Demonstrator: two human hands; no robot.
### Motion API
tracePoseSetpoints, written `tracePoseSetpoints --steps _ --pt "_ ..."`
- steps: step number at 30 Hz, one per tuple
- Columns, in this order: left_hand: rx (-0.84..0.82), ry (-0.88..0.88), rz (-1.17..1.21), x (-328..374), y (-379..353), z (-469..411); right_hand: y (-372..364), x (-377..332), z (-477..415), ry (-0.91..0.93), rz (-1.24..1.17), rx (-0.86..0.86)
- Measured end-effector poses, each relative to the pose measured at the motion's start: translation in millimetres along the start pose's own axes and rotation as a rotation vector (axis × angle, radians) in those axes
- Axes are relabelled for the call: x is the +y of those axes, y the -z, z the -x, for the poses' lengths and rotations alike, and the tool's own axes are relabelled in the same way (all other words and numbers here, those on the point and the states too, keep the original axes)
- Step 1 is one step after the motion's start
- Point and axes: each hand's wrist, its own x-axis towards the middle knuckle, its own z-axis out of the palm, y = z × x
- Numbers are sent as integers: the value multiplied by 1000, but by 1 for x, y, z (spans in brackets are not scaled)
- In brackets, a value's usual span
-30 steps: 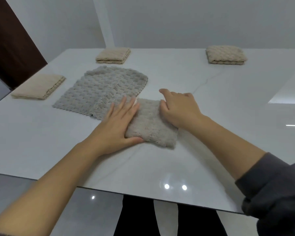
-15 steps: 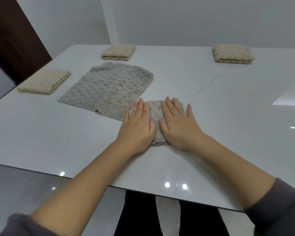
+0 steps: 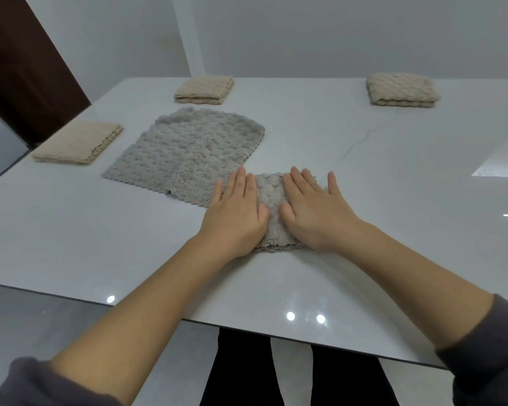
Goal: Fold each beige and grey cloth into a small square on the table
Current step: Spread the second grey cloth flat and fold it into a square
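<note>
A small folded grey-beige cloth [image 3: 272, 200] lies near the front middle of the white table [image 3: 364, 177]. My left hand [image 3: 236, 213] presses flat on its left half, fingers straight. My right hand [image 3: 311, 209] presses flat on its right half, fingers spread. Only a strip of the cloth shows between the hands. Just behind and left of it, a larger grey cloth [image 3: 185, 150] lies spread out with a beige corner part touching the folded one.
Folded beige cloths sit at the left edge [image 3: 79, 142] and at the back [image 3: 204, 89]; another folded cloth [image 3: 402, 89] sits at the back right. A dark door [image 3: 21, 74] stands left of the table. The table's front edge [image 3: 305, 338] is near my body.
A second ago my hands were at the sides of the folded cloth; both came on top and pressed flat. Since half a second ago they barely moved; the right fingers spread slightly.
</note>
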Motion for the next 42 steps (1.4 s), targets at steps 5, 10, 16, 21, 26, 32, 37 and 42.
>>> tracePoseSetpoints --steps 5,10,16,21,26,32,37,42 --pt "22 -92 -9 4 -3 4 -8 1 4 34 31 24" --pt "6 -81 -1 -1 -13 2 -13 1 2 41 -6 30" --pt "7 -273 158 -17 -10 11 -6 6 0 54 -41 36" --pt "133 -347 155 -67 1 28 10 16 -6 -1 39 200" --pt "284 -48 319 -63 11 37 20 12 2 -34 101 359" --pt "124 -16 119 0 -11 25 -3 2 -6 173 -3 -10" --pt "68 -2 39 1 -26 21 -13 7 -7 164 -31 -48" --pt "22 -1 -33 2 -23 19 -14 5 -9 155 23 -54"
